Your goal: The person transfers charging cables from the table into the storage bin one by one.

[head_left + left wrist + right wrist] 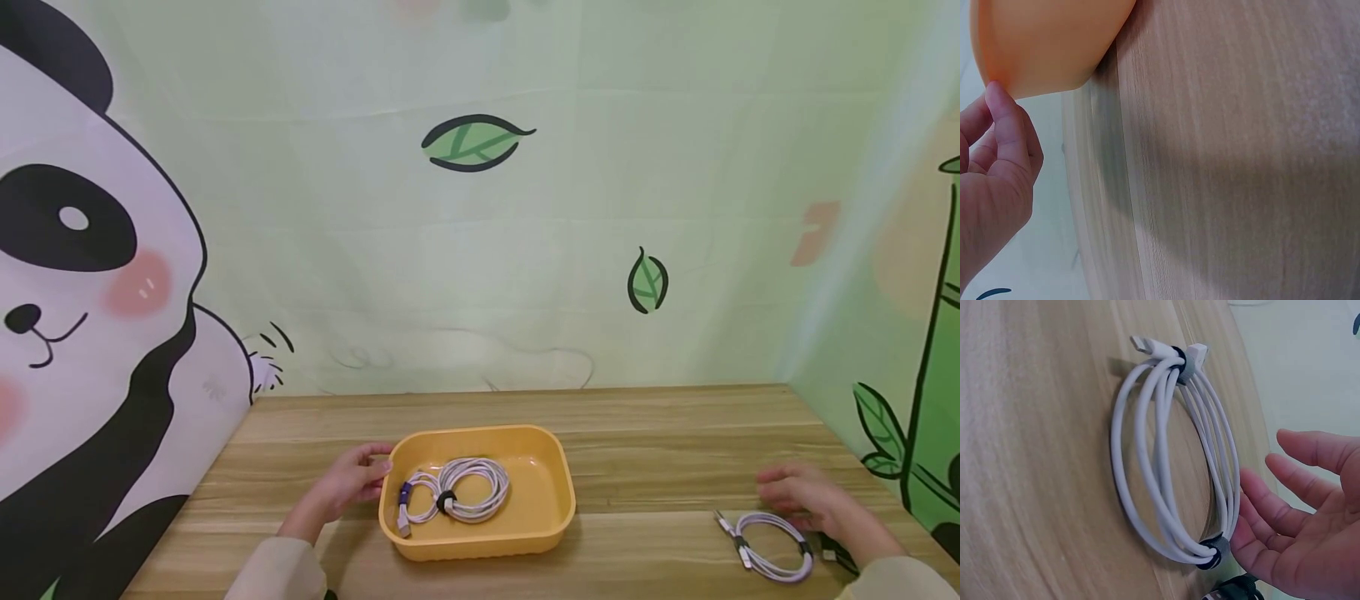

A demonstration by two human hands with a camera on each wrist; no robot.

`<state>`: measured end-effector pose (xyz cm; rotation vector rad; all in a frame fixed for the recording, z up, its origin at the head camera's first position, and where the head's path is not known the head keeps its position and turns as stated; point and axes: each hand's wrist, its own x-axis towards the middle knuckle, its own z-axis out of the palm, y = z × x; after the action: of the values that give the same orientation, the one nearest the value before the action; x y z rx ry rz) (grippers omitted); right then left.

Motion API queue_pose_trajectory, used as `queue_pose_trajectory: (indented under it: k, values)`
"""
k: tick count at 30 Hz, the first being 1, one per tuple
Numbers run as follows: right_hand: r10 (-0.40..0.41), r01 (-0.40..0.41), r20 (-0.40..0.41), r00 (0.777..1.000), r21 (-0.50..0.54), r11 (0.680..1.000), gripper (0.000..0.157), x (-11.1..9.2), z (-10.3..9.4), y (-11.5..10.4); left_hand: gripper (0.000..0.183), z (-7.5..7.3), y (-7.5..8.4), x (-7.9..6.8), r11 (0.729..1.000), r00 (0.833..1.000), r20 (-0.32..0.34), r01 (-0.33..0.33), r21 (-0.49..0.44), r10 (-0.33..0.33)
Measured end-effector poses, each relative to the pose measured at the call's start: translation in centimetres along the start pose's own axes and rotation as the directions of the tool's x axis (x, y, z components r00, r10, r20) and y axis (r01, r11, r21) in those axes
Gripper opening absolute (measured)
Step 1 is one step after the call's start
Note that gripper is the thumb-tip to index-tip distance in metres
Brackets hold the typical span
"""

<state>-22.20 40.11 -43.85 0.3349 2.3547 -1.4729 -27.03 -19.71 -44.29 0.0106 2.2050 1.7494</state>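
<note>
In the head view, a yellow plastic tray (480,550) stands on the table with two coiled white cables inside: a larger loop (491,496) with a black tie and a smaller loop (423,477) with a dark blue tie. My left hand (352,482) holds the tray's left side, thumb at the wall (1035,44) in the left wrist view. My right hand (806,500) hovers beside another coiled white cable (776,575), its fingers loosely bent and spread. Two ties bind this cable, and its fingertips-side strands (1232,487) overlap my fingers in the right wrist view.
A black bundled cable (838,552) lies beside my right wrist, partly hidden by it. The wooden table (645,467) runs back to a pale green printed cloth (360,275) with a panda and leaves.
</note>
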Motion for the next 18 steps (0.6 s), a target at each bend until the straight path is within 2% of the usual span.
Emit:
queue_pose_trajectory:
  k: [9, 18]
  values:
    - [0.02, -0.018, 0.016, 1.0, -0.126, 0.992, 0.048, 0.12, 0.56, -0.16, 0.043, -0.07, -0.2, 0.13, 1.0, 1.0, -0.002, -0.003, -0.002, 0.003]
    - [0.035, -0.033, 0.032, 0.999, -0.079, 0.996, 0.046, -0.23, 0.53, 0.2, 0.043, -0.13, -0.31, 0.08, 0.999, 0.999, 0.038, -0.03, -0.022, 0.03]
